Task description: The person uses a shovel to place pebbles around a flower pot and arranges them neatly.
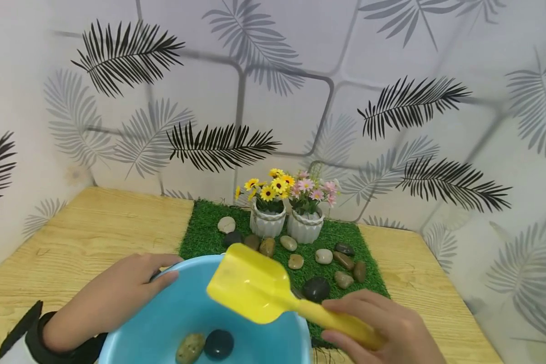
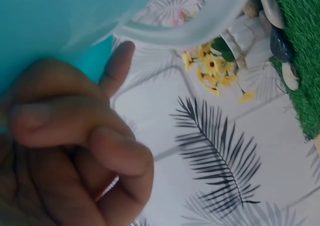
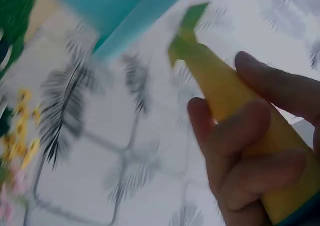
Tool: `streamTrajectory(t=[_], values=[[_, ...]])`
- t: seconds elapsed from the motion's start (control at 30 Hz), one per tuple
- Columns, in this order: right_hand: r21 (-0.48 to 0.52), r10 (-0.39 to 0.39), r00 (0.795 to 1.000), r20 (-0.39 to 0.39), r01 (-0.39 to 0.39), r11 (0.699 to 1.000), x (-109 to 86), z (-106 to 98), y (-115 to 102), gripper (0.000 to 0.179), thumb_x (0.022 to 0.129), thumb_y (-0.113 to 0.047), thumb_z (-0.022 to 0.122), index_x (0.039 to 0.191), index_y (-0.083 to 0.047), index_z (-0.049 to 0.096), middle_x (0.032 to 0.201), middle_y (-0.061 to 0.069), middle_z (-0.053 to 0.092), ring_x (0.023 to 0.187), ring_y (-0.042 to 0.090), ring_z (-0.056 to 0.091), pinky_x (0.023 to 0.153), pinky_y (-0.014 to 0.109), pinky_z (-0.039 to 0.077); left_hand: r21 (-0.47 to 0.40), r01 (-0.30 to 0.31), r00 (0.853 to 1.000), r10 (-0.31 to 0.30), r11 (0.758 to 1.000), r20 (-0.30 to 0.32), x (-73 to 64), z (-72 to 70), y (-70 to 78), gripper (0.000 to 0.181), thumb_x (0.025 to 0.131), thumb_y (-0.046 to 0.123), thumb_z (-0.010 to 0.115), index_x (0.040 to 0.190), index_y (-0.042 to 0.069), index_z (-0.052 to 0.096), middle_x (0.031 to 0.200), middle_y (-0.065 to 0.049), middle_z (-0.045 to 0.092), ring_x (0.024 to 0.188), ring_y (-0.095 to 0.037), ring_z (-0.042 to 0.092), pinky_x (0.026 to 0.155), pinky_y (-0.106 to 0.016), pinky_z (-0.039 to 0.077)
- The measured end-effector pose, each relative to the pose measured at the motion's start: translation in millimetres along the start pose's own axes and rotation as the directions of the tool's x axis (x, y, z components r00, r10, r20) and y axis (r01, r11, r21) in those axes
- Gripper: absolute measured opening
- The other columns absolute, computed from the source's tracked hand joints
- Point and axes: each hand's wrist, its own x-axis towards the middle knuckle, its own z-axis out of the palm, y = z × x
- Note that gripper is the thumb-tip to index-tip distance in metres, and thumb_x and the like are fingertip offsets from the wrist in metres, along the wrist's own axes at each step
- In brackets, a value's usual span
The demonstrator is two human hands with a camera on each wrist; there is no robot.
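In the head view my left hand [image 1: 136, 288] grips the left rim of a light blue bucket [image 1: 164, 323], its fingers curled against the outside wall in the left wrist view. Two stones lie on the bucket's floor, one speckled tan stone [image 1: 190, 348] and one black stone [image 1: 219, 345]. My right hand [image 1: 387, 323] holds a yellow toy shovel [image 1: 250, 283] by its handle, fingers wrapped round it. The shovel's bare scoop is over the bucket's far rim, pointing left. A pale curved handle [image 2: 200, 30] of the bucket shows in the left wrist view.
Behind the bucket lies a green turf mat [image 1: 346, 232] with several stones, among them a large black stone [image 1: 316, 289]. Two white pots, one with yellow flowers [image 1: 267, 220] and one with pink flowers [image 1: 306, 225], stand at its back, before a leaf-patterned wall. Wooden table [image 1: 132, 217] surrounds the mat.
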Motion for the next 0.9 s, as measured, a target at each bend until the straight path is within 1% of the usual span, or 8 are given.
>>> streamTrajectory(t=[0.1,0.23,0.33,0.5,0.57,0.8,0.83,0.9], values=[[0.040,-0.022,0.970,0.240,0.013,0.999,5.8,7.9,-7.0,0.021,0.083,-0.033,0.071,0.102,-0.024,0.070,0.092,-0.012,0.066,0.073,-0.008,0.053,0.059,0.013,0.046,0.013,0.013,1.000,-0.013,1.000,-0.020,1.2,3.4,7.1,0.031,0.098,0.041,0.045,0.120,0.023,0.059,0.101,0.011,0.065,0.085,-0.005,0.060,0.071,-0.032,0.047],[0.115,-0.113,0.890,0.442,0.069,0.991,19.1,19.5,-12.0,0.022,0.091,-0.037,0.060,0.102,-0.021,0.071,0.091,-0.009,0.068,0.076,-0.006,0.058,0.062,0.014,0.046,0.052,-0.003,0.999,0.005,0.999,-0.038,1.3,6.9,13.9,0.032,0.099,0.039,0.045,0.121,0.020,0.059,0.106,0.007,0.066,0.089,-0.010,0.061,0.073,-0.036,0.048],[0.099,-0.112,0.850,0.515,0.071,0.993,28.3,27.9,-17.8,0.021,0.090,-0.037,0.062,0.096,-0.020,0.072,0.083,-0.009,0.069,0.068,-0.007,0.057,0.057,0.013,0.042,0.069,-0.002,0.999,0.005,0.998,-0.043,1.2,8.7,19.0,0.032,0.098,0.039,0.046,0.122,0.021,0.059,0.108,0.007,0.066,0.091,-0.012,0.062,0.073,-0.036,0.048],[-0.025,0.002,0.798,0.602,0.016,1.000,36.3,38.5,-25.6,0.016,0.084,-0.038,0.067,0.089,-0.024,0.073,0.075,-0.013,0.066,0.061,-0.007,0.054,0.054,0.016,0.043,0.074,0.018,0.999,-0.014,0.997,-0.044,0.4,10.6,24.0,0.033,0.098,0.038,0.048,0.122,0.019,0.059,0.107,0.006,0.066,0.089,-0.012,0.063,0.070,-0.035,0.048],[-0.040,0.004,0.780,0.626,0.027,0.999,37.7,43.3,-26.0,0.012,0.082,-0.034,0.069,0.086,-0.024,0.074,0.073,-0.014,0.066,0.061,-0.006,0.054,0.056,0.016,0.044,0.067,0.029,0.999,-0.027,0.997,-0.037,0.4,11.2,25.3,0.034,0.098,0.039,0.048,0.123,0.019,0.058,0.107,0.006,0.066,0.090,-0.013,0.063,0.071,-0.036,0.048],[0.031,0.004,0.637,0.771,-0.045,0.999,42.1,63.5,-23.7,0.014,0.088,-0.031,0.063,0.088,-0.021,0.073,0.071,-0.013,0.063,0.062,-0.008,0.050,0.062,0.013,0.044,0.061,0.046,0.999,-0.045,0.997,-0.029,0.1,13.9,29.8,0.035,0.097,0.038,0.049,0.125,0.019,0.057,0.103,0.008,0.067,0.089,-0.013,0.064,0.071,-0.036,0.049],[0.060,-0.010,0.630,0.777,-0.058,0.996,43.0,63.0,-23.2,0.016,0.090,-0.031,0.061,0.090,-0.020,0.073,0.073,-0.012,0.064,0.063,-0.008,0.050,0.063,0.013,0.044,0.059,0.048,0.999,-0.046,0.997,-0.029,0.1,14.0,29.8,0.035,0.097,0.038,0.050,0.125,0.019,0.057,0.103,0.008,0.067,0.088,-0.012,0.064,0.071,-0.035,0.049],[0.149,-0.070,0.642,0.763,-0.070,0.986,44.1,60.8,-22.3,0.019,0.093,-0.029,0.057,0.092,-0.018,0.072,0.076,-0.012,0.065,0.066,-0.010,0.051,0.065,0.012,0.044,0.058,0.047,0.998,-0.045,0.997,-0.033,0.3,14.2,29.1,0.034,0.097,0.037,0.050,0.125,0.018,0.057,0.103,0.007,0.067,0.087,-0.012,0.064,0.070,-0.035,0.049]])
